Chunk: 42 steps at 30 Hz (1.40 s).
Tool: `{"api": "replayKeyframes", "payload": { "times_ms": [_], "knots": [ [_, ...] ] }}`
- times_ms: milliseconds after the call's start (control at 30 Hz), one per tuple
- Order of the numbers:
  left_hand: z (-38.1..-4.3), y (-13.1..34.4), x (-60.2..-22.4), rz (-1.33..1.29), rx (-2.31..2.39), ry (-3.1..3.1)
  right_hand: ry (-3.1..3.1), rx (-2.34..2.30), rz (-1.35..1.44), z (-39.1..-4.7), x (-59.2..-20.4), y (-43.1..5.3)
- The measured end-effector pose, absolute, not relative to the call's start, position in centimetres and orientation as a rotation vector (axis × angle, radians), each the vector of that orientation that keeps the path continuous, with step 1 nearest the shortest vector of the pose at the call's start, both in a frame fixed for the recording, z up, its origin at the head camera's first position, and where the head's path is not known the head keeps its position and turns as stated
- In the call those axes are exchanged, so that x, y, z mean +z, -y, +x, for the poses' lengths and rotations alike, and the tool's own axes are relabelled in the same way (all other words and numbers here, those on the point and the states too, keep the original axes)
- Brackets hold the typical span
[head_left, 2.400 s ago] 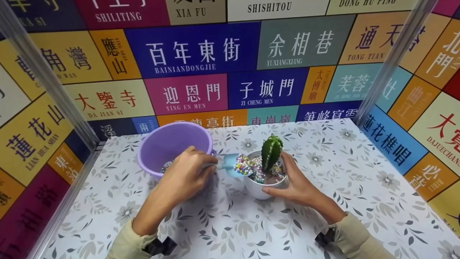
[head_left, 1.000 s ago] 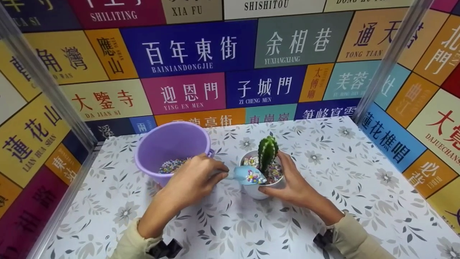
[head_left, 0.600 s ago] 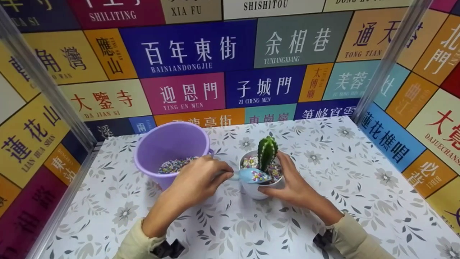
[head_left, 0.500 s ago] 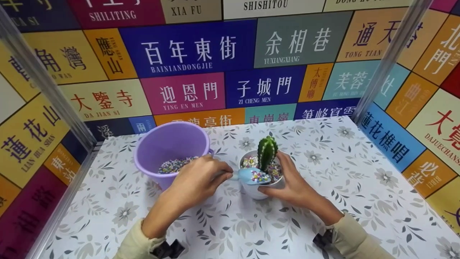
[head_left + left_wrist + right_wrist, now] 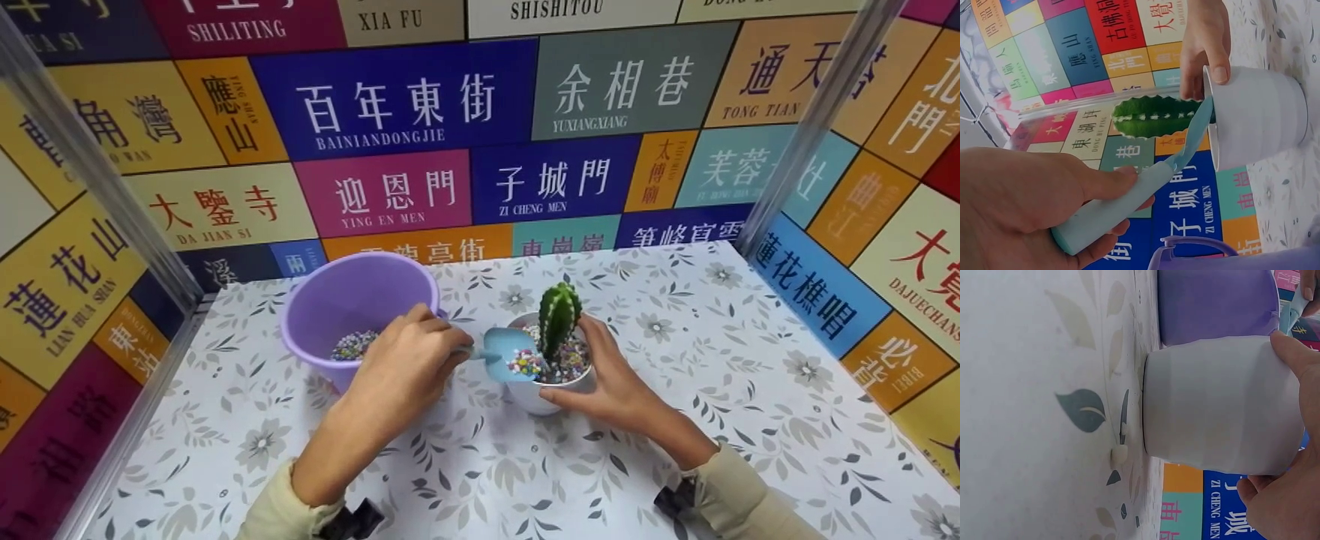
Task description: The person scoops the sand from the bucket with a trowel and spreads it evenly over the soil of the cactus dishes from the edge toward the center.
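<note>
In the head view my left hand (image 5: pixel 409 360) grips the handle of a light blue hand trowel (image 5: pixel 499 345). Some multicoloured pebbles (image 5: pixel 529 363) lie on its blade, which overlaps the left rim of a white flowerpot (image 5: pixel 536 397). A green cactus (image 5: pixel 559 319) stands upright in the pot among more pebbles. My right hand (image 5: pixel 622 390) holds the pot from the right, thumb at the near rim and fingers behind. In the left wrist view the trowel's pale handle (image 5: pixel 1123 205) lies between thumb and fingers, its blade tip inside the pot mouth.
A purple bucket (image 5: pixel 304 345) with pebbles (image 5: pixel 354 345) at its bottom stands left of the pot, partly behind my left hand. The table (image 5: pixel 480 480) has a leaf-patterned cover. A small pale pebble (image 5: pixel 1120 454) lies near the pot's base. Printed panels (image 5: pixel 397 97) rise behind.
The trowel came from left of the pot to over its rim and tipped pebbles toward the cactus. Since half a second ago its blade has turned flatter and shifted slightly left. My right hand keeps holding.
</note>
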<state>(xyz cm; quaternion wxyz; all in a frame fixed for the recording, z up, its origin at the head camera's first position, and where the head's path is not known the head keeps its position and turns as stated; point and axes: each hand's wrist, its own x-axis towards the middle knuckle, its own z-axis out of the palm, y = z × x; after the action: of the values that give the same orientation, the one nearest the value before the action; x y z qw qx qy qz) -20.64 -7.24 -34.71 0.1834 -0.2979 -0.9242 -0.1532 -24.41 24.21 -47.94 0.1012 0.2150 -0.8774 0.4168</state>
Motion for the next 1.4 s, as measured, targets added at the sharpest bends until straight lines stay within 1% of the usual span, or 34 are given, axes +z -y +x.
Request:
{"api": "replayKeyframes", "payload": {
  "times_ms": [867,1400],
  "knots": [
    [-20.5,5.3,-36.0,-0.762,-0.198,2.323,2.593,1.241,0.632,-24.3,-48.2,-24.3],
    [-20.5,5.7,-36.0,-0.772,-0.236,2.295,2.572,1.28,0.637,-24.5,-48.4,-24.4]
  ]
}}
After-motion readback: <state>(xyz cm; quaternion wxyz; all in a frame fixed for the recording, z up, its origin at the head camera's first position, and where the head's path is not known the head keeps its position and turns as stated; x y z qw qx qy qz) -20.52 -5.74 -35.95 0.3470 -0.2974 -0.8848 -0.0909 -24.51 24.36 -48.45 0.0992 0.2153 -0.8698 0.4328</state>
